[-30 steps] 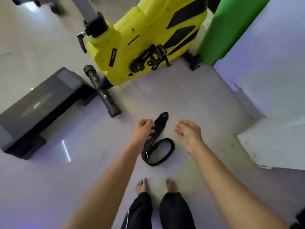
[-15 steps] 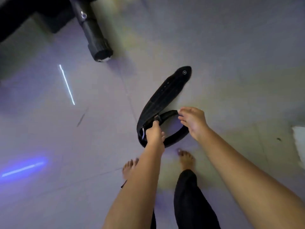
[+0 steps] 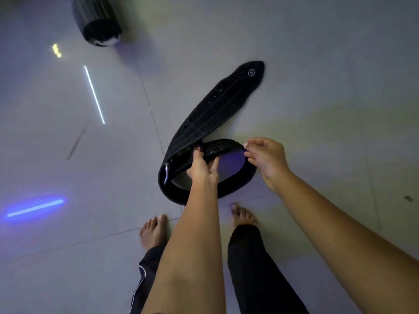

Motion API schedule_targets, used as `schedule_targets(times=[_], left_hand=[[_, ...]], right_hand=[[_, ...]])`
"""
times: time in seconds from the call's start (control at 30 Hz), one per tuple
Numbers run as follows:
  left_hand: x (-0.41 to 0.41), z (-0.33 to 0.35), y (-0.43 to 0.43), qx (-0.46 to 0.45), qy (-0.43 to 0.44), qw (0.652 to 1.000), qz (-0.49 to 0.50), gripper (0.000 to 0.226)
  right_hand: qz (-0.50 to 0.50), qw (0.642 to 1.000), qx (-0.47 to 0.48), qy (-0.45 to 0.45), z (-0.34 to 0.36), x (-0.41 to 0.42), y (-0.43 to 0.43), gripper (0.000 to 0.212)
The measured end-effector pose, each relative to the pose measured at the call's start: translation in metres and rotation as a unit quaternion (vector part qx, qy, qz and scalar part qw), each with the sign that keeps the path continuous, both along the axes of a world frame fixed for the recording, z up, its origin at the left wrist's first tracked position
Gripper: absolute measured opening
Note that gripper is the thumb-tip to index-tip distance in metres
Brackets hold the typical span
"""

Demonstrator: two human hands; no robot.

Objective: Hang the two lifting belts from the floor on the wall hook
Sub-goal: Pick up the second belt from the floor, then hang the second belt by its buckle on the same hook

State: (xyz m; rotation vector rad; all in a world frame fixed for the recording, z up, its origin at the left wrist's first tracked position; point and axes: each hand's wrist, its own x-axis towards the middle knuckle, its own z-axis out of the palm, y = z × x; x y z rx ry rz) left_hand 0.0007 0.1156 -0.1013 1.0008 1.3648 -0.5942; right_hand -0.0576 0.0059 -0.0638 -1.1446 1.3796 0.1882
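A black lifting belt (image 3: 217, 105) lies on the tiled floor, its near part curled into a loop and its tongue with a round logo stretching away to the upper right. A metal buckle shows at the loop's left side. My left hand (image 3: 203, 165) reaches into the loop and grips its far band near the middle. My right hand (image 3: 266, 158) pinches the loop's right edge between thumb and fingers. I can make out only one belt; a second one cannot be told apart. No wall hook is in view.
The black rubber end cap (image 3: 99, 30) of an exercise machine's foot rests on the floor at the upper left. My bare feet (image 3: 154, 232) in dark trousers stand just behind the belt. Light streaks reflect on the glossy tiles at the left.
The view has dropped closer to the floor. My left hand slid from the belt's tongue onto the loop's band, and my right hand came in and pinched the loop's right edge.
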Motion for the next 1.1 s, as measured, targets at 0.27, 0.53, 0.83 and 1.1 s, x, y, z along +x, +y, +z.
schedule_targets(times=[0.27,0.53,0.83,1.1], left_hand=[[-0.031,0.096,-0.004,-0.012,-0.039,0.97,-0.24,0.026],[0.015,0.251,-0.022,-0.156,-0.168,0.785,-0.575,0.031],[0.016,0.471,-0.062,-0.305,-0.305,0.65,-0.625,0.021],[-0.045,0.679,-0.092,-0.354,-0.451,0.521,-0.632,0.015]], right_hand=[[0.038,0.999,-0.014,-0.017,0.077,0.002,-0.025,0.033],[0.0,0.997,0.035,-0.074,0.213,-0.011,-0.036,0.056],[-0.158,0.965,-0.09,-0.191,0.441,-0.051,-0.037,0.057],[-0.28,0.877,-0.239,-0.31,0.648,-0.125,-0.015,0.015]])
